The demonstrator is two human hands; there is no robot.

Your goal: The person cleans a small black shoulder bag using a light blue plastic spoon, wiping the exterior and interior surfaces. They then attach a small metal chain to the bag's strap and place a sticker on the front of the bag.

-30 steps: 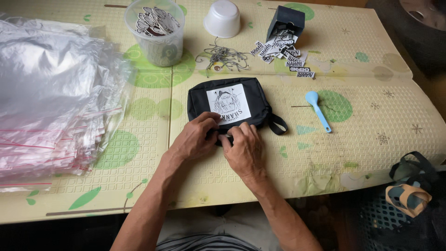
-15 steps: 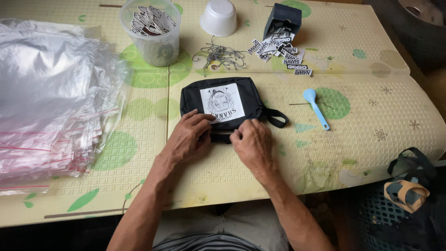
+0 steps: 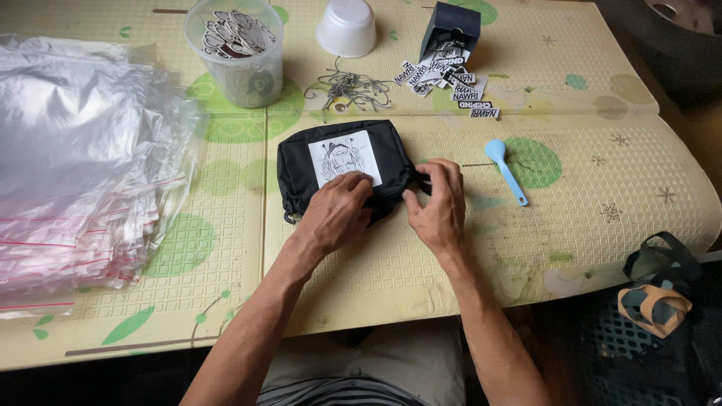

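Observation:
A small black pouch [image 3: 301, 162] with a white printed patch [image 3: 344, 158] lies on the pale yellow mat [image 3: 421, 256] in front of me. My left hand [image 3: 336, 214] presses on the pouch's near edge, fingers over the patch's lower corner. My right hand [image 3: 437, 206] grips the pouch's right end, where a short black strap sticks out. What the fingertips pinch is hidden under both hands.
A thick stack of clear zip bags [image 3: 71, 165] fills the left side. Behind the pouch stand a clear tub of printed pieces [image 3: 237, 49], an upturned white cup [image 3: 347, 28], loose metal chains [image 3: 350, 86], black-and-white tags [image 3: 447, 79], a dark box [image 3: 450, 28]. A blue spoon [image 3: 505, 169] lies right.
My right hand has shifted right, from the pouch's near middle edge to its right end by the strap. My left hand stays pressed on the pouch.

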